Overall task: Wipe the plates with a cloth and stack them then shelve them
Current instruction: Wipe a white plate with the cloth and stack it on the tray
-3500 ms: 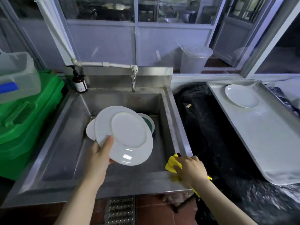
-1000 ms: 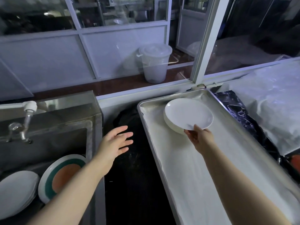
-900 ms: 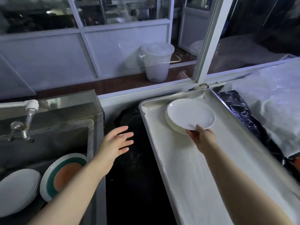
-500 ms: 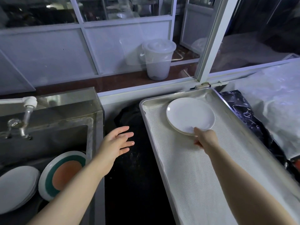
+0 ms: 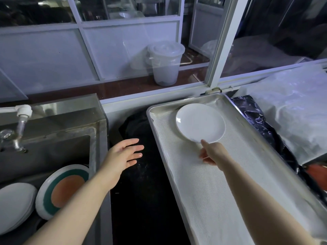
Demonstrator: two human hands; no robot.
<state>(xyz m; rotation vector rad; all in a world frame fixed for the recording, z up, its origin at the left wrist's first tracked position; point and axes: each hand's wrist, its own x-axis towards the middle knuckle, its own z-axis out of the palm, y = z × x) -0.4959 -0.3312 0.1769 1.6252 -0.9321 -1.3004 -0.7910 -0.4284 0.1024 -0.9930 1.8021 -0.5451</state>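
Listing from the near edge outward. Two bare forearms reach in from below. Left hand: fingers straight and spread, palm turned inward, holding nothing, hovering over the dark gap between sink and tray. Right hand: back of the hand toward the viewer, thumb tip touching the near rim of the white plate; the fingers are folded under out of sight, so whether they grip anything cannot be told.

Sink, stainless steel, at left: holds a stack of white plates leaning at the near corner, and beside it a plate with a green band and orange centre, tilted against the sink's right wall. Tap at the back left.

Metal tray, at right, lined with a white mesh cloth: the white plate sits at its far end, lying flat on top of what looks like a second plate beneath it.

Black plastic sheeting and a white covering, right of the tray.

White lidded bucket on the floor beyond the window frame.
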